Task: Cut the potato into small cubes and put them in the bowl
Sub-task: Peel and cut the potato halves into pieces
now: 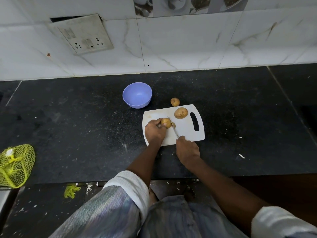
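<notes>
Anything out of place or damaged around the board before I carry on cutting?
Yes: the socket plate on the tiled wall hangs askew, with a dark gap behind its top edge. One small potato sits off the cutting board, on the counter.

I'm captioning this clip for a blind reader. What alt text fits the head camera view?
On a white plastic cutting board, the left hand grips a small brown potato while the right hand cuts it with a knife. An empty blue plastic bowl sits behind on the black counter.

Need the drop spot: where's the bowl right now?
In the head view, the bowl sits on the counter, beyond the cutting board's far-left corner.
</notes>
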